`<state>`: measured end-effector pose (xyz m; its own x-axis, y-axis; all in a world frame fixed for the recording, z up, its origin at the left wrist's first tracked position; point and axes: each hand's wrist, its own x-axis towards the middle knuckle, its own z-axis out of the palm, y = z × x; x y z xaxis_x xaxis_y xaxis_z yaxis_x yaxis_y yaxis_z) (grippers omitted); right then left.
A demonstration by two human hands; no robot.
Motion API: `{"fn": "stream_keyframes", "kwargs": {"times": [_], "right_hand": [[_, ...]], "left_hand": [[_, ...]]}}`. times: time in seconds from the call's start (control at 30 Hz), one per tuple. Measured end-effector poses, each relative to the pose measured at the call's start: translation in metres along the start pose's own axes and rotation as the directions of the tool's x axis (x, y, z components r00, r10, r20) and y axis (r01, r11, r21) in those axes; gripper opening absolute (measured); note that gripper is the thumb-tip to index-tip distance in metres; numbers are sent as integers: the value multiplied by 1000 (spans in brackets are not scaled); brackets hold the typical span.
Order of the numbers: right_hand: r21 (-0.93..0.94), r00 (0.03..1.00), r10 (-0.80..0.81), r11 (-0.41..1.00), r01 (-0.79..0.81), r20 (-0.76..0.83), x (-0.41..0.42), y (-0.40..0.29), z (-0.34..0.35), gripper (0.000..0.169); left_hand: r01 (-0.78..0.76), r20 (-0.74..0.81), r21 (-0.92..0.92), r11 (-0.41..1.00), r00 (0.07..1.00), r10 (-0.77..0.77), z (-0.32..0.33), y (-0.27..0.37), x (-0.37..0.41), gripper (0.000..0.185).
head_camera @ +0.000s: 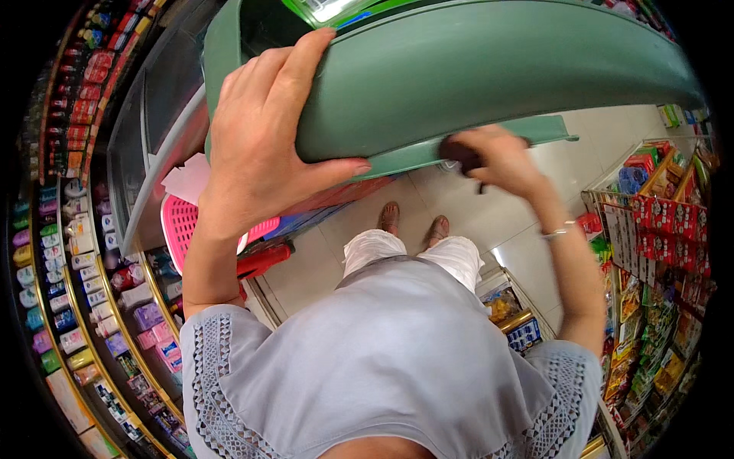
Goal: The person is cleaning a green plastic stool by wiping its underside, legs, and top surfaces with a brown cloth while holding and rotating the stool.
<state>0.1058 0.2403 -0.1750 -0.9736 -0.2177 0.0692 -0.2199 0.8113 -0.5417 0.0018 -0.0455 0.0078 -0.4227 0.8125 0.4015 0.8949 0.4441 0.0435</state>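
Observation:
A large green plastic container [487, 74] fills the top of the view, tilted with its curved side towards me. My left hand [258, 120] grips its left end, with the fingers over the upper edge and the thumb spread along the lower edge. Inside the opening, a bright green item [321, 11] partly shows. My right hand [499, 155], blurred by motion, is closed around a dark object [459, 152] beside the container's lower green strip [539, 131]. What the dark object is cannot be made out.
Grey plastic bins [155, 132] and a pink slotted basket [178, 229] stand at left, near a red item [264, 261]. Shelves of toiletries [86, 275] line the left side. Packaged goods [671, 224] fill racks at right. Pale floor tiles [321, 258] lie below.

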Motion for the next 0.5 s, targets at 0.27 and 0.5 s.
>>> {"fn": "stream_keyframes", "kwargs": {"times": [0.27,0.5], "right_hand": [[-155,997,55,986,-62,-52,-25,50,-25,53],[268,972,-67,963,5,223,86,-99,85,54]], "left_hand": [[30,-27,3,1000,999,-30,7,2,7,105],[-13,-51,16,1000,999,13,6,3,10,106]]}}
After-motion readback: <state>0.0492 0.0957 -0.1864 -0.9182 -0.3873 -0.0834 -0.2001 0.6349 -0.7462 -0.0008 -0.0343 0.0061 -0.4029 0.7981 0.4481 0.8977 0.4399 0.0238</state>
